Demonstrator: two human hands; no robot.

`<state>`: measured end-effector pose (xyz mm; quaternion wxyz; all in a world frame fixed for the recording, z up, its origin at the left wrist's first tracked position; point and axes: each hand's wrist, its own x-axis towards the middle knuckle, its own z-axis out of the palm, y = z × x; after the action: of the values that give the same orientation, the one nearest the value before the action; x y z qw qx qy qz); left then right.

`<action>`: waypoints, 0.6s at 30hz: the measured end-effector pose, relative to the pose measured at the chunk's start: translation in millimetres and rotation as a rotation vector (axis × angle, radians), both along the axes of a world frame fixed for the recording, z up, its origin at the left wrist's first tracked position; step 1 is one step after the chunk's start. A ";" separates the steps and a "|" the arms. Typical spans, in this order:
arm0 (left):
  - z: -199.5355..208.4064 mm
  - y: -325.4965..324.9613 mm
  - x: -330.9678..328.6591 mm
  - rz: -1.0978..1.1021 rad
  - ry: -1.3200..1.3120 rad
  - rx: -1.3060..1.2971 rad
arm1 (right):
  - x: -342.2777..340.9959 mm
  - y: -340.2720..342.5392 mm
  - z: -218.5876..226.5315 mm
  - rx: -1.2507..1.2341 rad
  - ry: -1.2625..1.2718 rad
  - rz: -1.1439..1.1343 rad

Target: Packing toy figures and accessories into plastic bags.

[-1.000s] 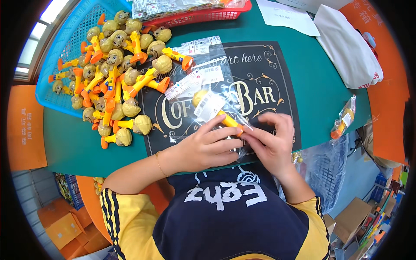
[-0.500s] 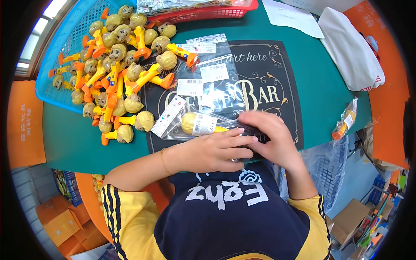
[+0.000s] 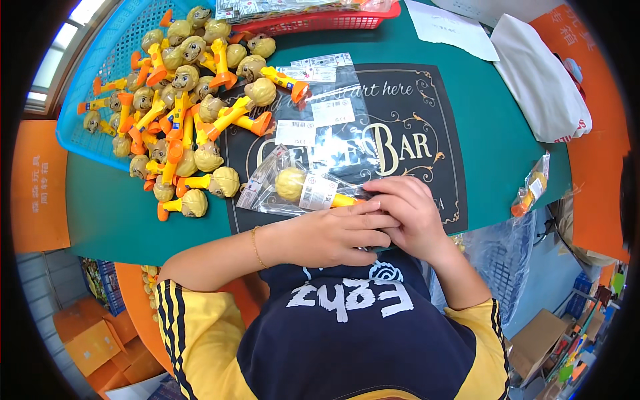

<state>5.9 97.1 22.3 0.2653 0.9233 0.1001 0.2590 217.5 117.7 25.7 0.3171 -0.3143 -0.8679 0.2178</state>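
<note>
A green table [image 3: 127,223] carries a black placemat [image 3: 430,110] at the centre and a blue basket [image 3: 79,143] at upper left. Over the placemat's lower edge, the left hand [image 3: 337,235] and right hand [image 3: 410,219] bend their fingers together around a bagged blond-headed toy's [image 3: 291,183] right end; whether they pinch it, one cannot tell.

A green table [image 3: 113,217] bears a black mat [image 3: 448,143], blue basket [image 3: 107,63] and red basket [image 3: 320,27].

The left grip [image 3: 343,235] hides part of the bagged toy [image 3: 289,183]; the top edge cuts off the red basket [image 3: 320,26].
</note>
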 end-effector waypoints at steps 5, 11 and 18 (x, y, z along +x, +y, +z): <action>-4.1 -5.2 -0.5 -0.028 -0.033 -0.014 | -3.1 -0.9 9.8 -0.044 -0.121 0.033; -5.5 -2.5 1.9 -0.030 -0.042 -0.017 | 3.9 -1.2 2.4 -0.049 -0.093 -0.082; -1.8 12.9 2.8 0.207 -0.007 0.102 | 35.2 -2.9 3.4 -0.234 -0.102 -0.364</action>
<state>8.6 110.0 20.4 0.1901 0.9195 0.1806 0.2929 252.6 114.7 29.0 0.2683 -0.5112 -0.7804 0.2402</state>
